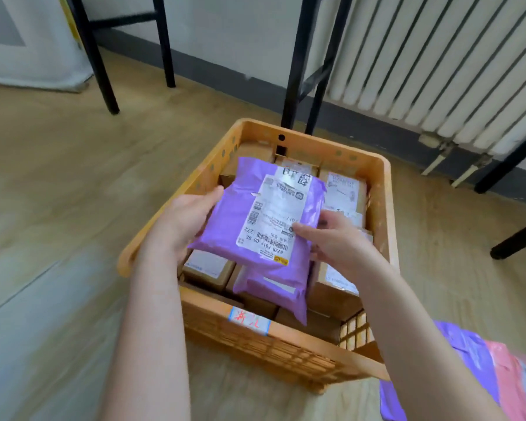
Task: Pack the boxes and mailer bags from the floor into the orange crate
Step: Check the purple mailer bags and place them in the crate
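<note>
An orange crate [383, 189] stands on the wooden floor, filled with several brown cardboard boxes [208, 267]. I hold a purple mailer bag [234, 220] with a white shipping label over the crate's middle. My left hand [189, 217] grips its left edge and my right hand [334, 238] holds its right side, fingers on the label. A second purple mailer bag [274, 287] lies on the boxes just below it. More purple and pink mailer bags [492, 372] lie on the floor at the lower right.
Black table and chair legs [298, 65] stand just behind the crate, and more at the left and right. A white radiator [438, 56] lines the back wall. A white appliance [34, 41] sits at the far left. Bare wooden floor [58, 177] spreads left of the crate.
</note>
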Motion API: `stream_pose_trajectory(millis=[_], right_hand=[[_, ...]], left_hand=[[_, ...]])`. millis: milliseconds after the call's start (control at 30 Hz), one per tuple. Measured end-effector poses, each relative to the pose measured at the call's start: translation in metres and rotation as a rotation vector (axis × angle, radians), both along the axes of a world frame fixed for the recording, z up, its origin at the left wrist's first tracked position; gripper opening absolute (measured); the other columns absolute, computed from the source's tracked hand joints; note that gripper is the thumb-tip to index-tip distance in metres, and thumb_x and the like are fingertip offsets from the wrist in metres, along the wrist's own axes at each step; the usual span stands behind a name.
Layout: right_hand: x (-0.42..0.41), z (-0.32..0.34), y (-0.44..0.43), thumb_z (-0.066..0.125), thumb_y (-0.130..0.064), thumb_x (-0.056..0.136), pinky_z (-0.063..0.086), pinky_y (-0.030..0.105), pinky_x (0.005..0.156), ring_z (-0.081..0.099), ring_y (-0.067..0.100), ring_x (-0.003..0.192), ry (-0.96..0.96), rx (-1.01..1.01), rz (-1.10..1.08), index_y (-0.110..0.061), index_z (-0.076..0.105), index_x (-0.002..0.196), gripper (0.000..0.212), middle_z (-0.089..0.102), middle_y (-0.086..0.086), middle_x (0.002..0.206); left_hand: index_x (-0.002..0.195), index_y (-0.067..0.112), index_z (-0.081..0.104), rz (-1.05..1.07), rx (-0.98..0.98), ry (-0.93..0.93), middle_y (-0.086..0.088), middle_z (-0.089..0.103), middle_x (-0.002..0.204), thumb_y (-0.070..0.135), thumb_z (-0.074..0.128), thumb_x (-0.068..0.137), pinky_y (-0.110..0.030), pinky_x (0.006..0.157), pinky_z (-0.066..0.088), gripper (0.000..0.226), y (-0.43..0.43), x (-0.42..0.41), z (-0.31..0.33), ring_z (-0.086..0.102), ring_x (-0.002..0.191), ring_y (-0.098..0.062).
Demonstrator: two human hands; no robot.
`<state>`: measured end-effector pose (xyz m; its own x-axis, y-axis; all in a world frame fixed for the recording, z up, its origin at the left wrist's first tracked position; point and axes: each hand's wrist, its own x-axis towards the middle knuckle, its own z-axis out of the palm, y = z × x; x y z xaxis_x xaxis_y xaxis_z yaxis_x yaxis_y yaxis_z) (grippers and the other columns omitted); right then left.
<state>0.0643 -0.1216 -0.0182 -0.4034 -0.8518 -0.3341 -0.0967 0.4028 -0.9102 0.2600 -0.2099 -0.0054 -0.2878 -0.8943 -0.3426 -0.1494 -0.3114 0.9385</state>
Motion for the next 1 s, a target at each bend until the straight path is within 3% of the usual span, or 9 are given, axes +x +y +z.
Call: stream_pose_trajectory(millis=[100, 167, 333, 500, 667, 733, 800, 867, 1000], right_hand=[[0.009, -0.016, -0.019, 0.068, -0.017, 0.086, 0.045, 0.024, 0.051, 0.056, 0.014, 0.067, 0.116, 0.092, 0.02, -0.006, 0.06, 0.112, 0.029, 0.067, 0.011, 0.102], [0.015, -0.026, -0.028, 0.07, -0.02, 0.084, 0.044, 0.024, 0.049, 0.052, 0.014, 0.063, 0.208, 0.152, 0.031, -0.005, 0.057, 0.111, 0.034, 0.063, 0.01, 0.095], [0.029, -0.044, -0.045, 0.07, -0.021, 0.083, 0.046, 0.024, 0.049, 0.052, 0.014, 0.057, 0.274, 0.224, 0.07, -0.003, 0.054, 0.111, 0.037, 0.063, 0.013, 0.094], [0.047, -0.058, -0.061, 0.066, -0.011, 0.087, 0.059, 0.034, 0.06, 0.06, 0.021, 0.054, 0.226, 0.269, 0.091, -0.008, 0.048, 0.089, 0.018, 0.059, 0.01, 0.071], [0.052, -0.077, -0.065, 0.067, -0.009, 0.078, 0.057, 0.042, 0.078, 0.069, 0.034, 0.079, 0.365, 0.339, 0.12, -0.007, 0.048, 0.066, 0.023, 0.069, 0.021, 0.081], [0.052, -0.078, -0.063, 0.07, -0.014, 0.076, 0.049, 0.019, 0.054, 0.062, 0.025, 0.071, 0.444, 0.349, 0.126, -0.003, 0.057, 0.08, 0.017, 0.065, 0.019, 0.088], [0.048, -0.081, -0.063, 0.067, -0.012, 0.077, 0.033, 0.011, 0.038, 0.058, 0.024, 0.076, 0.49, 0.316, 0.139, -0.005, 0.051, 0.121, 0.047, 0.056, 0.018, 0.11], [0.046, -0.082, -0.062, 0.059, -0.005, 0.081, 0.042, 0.015, 0.053, 0.059, 0.032, 0.101, 0.584, 0.24, 0.224, -0.017, 0.034, 0.145, 0.069, 0.05, 0.018, 0.128], [0.055, -0.078, -0.058, 0.047, 0.0, 0.085, 0.045, 0.033, 0.085, 0.056, 0.034, 0.11, 0.737, 0.247, 0.417, -0.009, 0.061, 0.124, 0.043, 0.064, 0.019, 0.117]], left_hand=[[0.083, 0.018, 0.063, -0.075, -0.151, -0.381, -0.007, 0.062, 0.096, 0.017, 0.06, 0.088, -0.032, 0.077, 0.046, 0.006, -0.015, -0.001, -0.015, 0.059, 0.086, -0.025], [0.105, 0.019, 0.06, -0.128, -0.165, -0.513, -0.003, 0.056, 0.103, 0.019, 0.057, 0.087, -0.034, 0.087, 0.044, 0.018, -0.021, -0.003, -0.025, 0.055, 0.095, -0.025], [0.122, 0.02, 0.048, -0.204, -0.133, -0.635, -0.002, 0.053, 0.114, 0.02, 0.047, 0.09, -0.032, 0.08, 0.039, 0.032, -0.027, 0.002, -0.039, 0.05, 0.1, -0.025], [0.144, 0.025, 0.033, -0.255, -0.233, -0.681, -0.004, 0.034, 0.148, 0.014, 0.043, 0.091, -0.04, 0.106, 0.037, 0.055, -0.023, 0.005, -0.055, 0.039, 0.132, -0.026], [0.146, 0.025, 0.034, -0.415, -0.264, -0.722, -0.001, 0.005, 0.16, 0.014, 0.04, 0.093, -0.039, 0.116, 0.024, 0.054, -0.016, 0.001, -0.057, 0.017, 0.145, -0.023], [0.144, 0.024, 0.038, -0.507, -0.267, -0.725, 0.001, 0.01, 0.16, 0.011, 0.037, 0.095, -0.033, 0.114, 0.023, 0.051, -0.013, -0.003, -0.055, 0.02, 0.145, -0.021], [0.141, 0.024, 0.044, -0.603, -0.242, -0.733, 0.0, 0.024, 0.157, 0.006, 0.034, 0.096, -0.029, 0.111, 0.025, 0.049, -0.011, -0.006, -0.053, 0.027, 0.142, -0.019], [0.138, 0.027, 0.048, -0.675, -0.181, -0.763, 0.0, 0.033, 0.154, 0.004, 0.032, 0.096, -0.031, 0.11, 0.028, 0.051, -0.009, -0.008, -0.052, 0.033, 0.14, -0.021], [0.139, 0.023, 0.048, -0.788, -0.081, -0.892, -0.003, 0.041, 0.148, 0.014, 0.035, 0.096, -0.034, 0.111, 0.032, 0.046, -0.011, -0.011, -0.06, 0.039, 0.135, -0.024]])
